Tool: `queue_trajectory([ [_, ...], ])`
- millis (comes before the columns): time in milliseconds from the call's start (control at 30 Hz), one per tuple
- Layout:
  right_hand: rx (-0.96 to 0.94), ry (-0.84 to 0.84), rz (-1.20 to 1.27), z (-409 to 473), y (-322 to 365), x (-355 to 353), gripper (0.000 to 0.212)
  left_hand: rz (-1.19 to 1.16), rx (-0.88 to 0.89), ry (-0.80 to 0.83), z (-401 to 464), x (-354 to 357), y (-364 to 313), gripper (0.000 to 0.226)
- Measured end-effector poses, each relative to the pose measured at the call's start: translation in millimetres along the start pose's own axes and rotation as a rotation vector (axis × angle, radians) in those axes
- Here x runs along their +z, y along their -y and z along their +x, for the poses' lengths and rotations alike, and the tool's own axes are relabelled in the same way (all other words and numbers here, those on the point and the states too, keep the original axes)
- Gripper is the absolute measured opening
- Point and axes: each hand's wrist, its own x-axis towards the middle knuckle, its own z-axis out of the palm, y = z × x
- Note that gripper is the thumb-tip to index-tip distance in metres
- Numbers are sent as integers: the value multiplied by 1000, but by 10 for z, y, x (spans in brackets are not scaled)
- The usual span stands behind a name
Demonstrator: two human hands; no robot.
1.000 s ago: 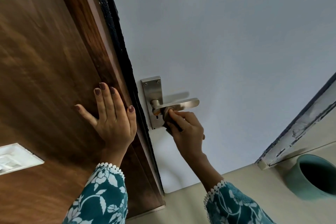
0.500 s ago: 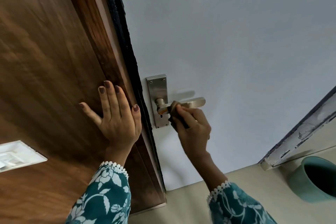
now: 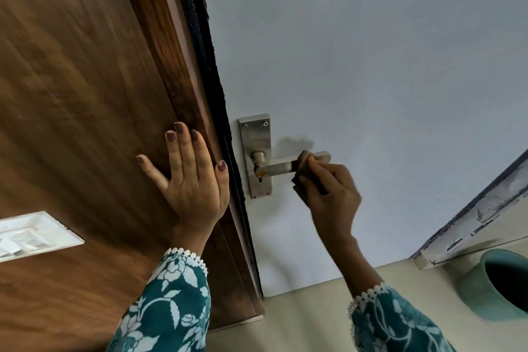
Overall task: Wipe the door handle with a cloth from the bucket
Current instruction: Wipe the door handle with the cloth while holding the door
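My left hand (image 3: 194, 180) lies spread flat on the wooden frame (image 3: 85, 94), while my right hand (image 3: 328, 188) pinches the cloth (image 3: 303, 161) around the lever of the door handle (image 3: 281, 166), near its free end. I judge the wipe mid-stroke; next I should rub toward the rusty-looking spot by the spindle. The bucket (image 3: 497, 283) is cut off at the right edge, and most of the cloth is hidden in my fingers.

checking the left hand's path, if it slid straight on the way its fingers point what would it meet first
The left hand lies flat on the brown wood panel, fingers pointing up along it. Going straight on, it looks to meet only more wood, close beside the dark edge strip, as far as the picture shows.
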Motion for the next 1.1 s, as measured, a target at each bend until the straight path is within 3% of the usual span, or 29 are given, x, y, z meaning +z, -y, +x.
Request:
queue_trajectory([
  [100, -138, 26, -32, -112, 172, 190, 32, -5, 8, -4, -12, 13, 13, 56],
  [467, -329, 69, -99, -200, 426, 345, 17, -29, -13, 20, -11, 3, 21, 58],
  [733, -344, 289, -80, -267, 394, 183, 28, -114, -40, 143, 28, -139, 17, 55],
  [833, -140, 311, 70, -261, 280, -50, 35, -198, -53, 204, 37, -216, 30, 55],
  [933, 318, 330, 334, -223, 162, -274, 36, -309, -148, 249, -9, -323, -65, 56],
  [1000, 619, 385, 636, -159, 88, -403, 29, -488, -206, 269, -93, -441, -235, 54],
  [1100, 843, 503, 1039, -59, 27, -514, 23, -870, -219, 376, -282, -620, -548, 47],
])
